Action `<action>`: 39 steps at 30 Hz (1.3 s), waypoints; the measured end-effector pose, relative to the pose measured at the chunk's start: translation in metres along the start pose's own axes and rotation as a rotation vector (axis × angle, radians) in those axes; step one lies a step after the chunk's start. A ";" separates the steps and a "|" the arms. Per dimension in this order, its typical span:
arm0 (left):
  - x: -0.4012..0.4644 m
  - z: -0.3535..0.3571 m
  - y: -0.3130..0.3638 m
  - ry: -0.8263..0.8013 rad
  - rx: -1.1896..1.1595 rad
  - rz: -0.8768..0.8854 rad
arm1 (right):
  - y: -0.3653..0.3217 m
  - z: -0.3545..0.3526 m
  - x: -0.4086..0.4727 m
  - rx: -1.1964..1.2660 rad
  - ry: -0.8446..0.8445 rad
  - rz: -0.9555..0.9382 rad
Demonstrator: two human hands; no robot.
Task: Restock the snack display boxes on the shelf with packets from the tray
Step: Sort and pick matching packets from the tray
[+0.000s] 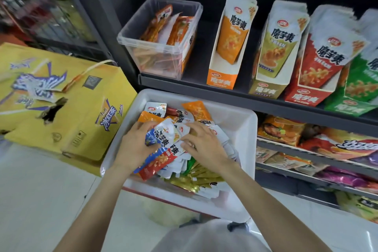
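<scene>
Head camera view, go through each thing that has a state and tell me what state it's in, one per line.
White tray: holds a loose heap of packets.
Left hand: grips blue and red packets.
Right hand: fingers curled on the heap.
Clear bin: open-topped, part full.
Orange display box: one packet showing.
Red display box: well stocked.
Yellow carton: torn open.
</scene>
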State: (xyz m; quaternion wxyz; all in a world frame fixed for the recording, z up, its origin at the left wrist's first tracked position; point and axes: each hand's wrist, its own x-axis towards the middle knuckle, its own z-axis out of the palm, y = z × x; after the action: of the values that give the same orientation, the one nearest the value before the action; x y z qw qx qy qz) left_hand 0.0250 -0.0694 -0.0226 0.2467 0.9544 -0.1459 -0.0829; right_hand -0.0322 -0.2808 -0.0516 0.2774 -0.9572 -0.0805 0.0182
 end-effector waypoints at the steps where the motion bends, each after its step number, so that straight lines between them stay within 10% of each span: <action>1: -0.001 -0.003 0.002 -0.012 -0.078 0.004 | -0.003 -0.008 -0.003 0.073 0.050 0.044; 15: -0.001 0.007 0.166 -0.047 -0.810 0.151 | 0.010 -0.134 -0.065 0.966 0.348 0.391; 30: 0.032 0.106 0.395 0.118 -0.271 0.932 | 0.164 -0.292 -0.224 0.572 1.468 0.325; 39: 0.058 0.162 0.458 0.245 0.149 1.066 | 0.242 -0.317 -0.192 0.119 1.124 0.608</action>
State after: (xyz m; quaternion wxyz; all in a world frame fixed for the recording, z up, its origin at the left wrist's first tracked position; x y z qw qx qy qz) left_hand -0.0660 -0.5427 0.0594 0.2017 0.7659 -0.5848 0.1756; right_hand -0.1610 -0.6812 0.0851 0.3123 -0.7838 0.3532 -0.4041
